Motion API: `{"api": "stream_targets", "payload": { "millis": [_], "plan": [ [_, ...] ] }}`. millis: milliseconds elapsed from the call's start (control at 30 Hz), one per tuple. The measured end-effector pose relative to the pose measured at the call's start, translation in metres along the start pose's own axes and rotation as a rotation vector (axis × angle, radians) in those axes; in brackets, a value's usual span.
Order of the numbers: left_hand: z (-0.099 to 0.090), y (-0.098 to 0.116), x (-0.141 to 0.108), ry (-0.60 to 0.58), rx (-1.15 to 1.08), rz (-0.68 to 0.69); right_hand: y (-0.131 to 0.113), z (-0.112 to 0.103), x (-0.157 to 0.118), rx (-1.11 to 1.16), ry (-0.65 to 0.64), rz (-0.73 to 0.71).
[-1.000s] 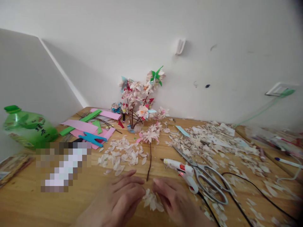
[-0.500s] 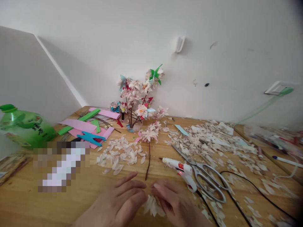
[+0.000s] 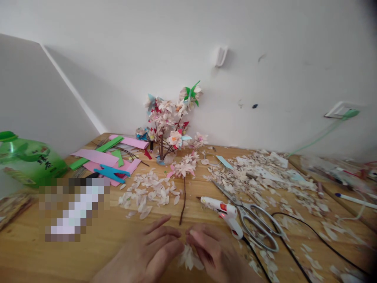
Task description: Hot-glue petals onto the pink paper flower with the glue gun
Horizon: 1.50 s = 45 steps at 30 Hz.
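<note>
- Hands meet at the near edge of the table (image 3: 88, 251): the left hand (image 3: 150, 251) and right hand (image 3: 210, 249) pinch a small cluster of pale petals (image 3: 188, 257) between their fingertips, fingers curled onto it from both sides.
- Petals sit low on the wood, partly hidden under both hands; how tightly they are gripped cannot be told.
- Twig (image 3: 183, 200) lies just beyond the fingertips, its near end close to the gap between the hands and its far end bearing a paper flower (image 3: 183, 169).
- Loose petals (image 3: 150, 192) are scattered left of the twig, apart from the hands.
- Glue gun (image 3: 222, 210) lies right of the twig, near the right hand, with a red light showing; its black cord (image 3: 309, 232) runs off to the right.
- Scissors (image 3: 250, 216) lie just behind the glue gun, blades pointing away.
- Scraps (image 3: 265, 177) cover the right half of the table.
- Bouquet (image 3: 171, 122) of paper flowers stands against the wall.
- Coloured paper strips (image 3: 103, 159) lie at far left, with a green bottle (image 3: 28, 159) beside them.
- Pen (image 3: 355, 200) rests at the far right edge.
</note>
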<state>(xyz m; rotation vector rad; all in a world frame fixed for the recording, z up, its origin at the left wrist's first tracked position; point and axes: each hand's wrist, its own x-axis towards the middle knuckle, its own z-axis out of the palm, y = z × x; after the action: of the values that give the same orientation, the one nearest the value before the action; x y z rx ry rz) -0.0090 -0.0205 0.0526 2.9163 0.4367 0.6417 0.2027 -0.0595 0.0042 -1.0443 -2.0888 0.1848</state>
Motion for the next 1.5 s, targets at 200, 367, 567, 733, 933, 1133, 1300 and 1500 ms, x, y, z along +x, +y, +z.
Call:
{"api": "stream_targets", "payload": {
  "millis": [200,367,567,733,933,1133,1300,1500],
  "plan": [
    [0.005,-0.001,-0.001,-0.001,-0.069,-0.095,-0.004,-0.003,0.004,0.006,-0.003,0.026],
    [0.007,0.004,0.003,-0.044,-0.092,-0.18,0.0,0.0,0.001,-0.012,0.082,-0.042],
    [0.006,0.009,0.007,-0.064,-0.143,-0.202,0.01,0.01,-0.011,-0.075,0.16,-0.062],
    [0.012,0.01,0.008,-0.049,-0.104,-0.169,0.009,0.012,-0.012,-0.078,0.157,0.021],
    [0.014,0.012,0.009,-0.029,-0.14,-0.166,0.003,0.011,-0.006,-0.049,0.164,0.101],
    [0.019,0.015,0.003,0.1,-0.312,-0.466,0.012,0.02,-0.011,0.098,0.192,0.132],
    [0.022,0.015,0.004,0.017,-0.377,-0.521,0.014,0.026,-0.012,0.244,0.18,0.242],
    [0.029,0.013,0.005,0.011,-0.482,-0.636,0.01,0.028,-0.008,0.324,0.104,0.422]
  ]
}}
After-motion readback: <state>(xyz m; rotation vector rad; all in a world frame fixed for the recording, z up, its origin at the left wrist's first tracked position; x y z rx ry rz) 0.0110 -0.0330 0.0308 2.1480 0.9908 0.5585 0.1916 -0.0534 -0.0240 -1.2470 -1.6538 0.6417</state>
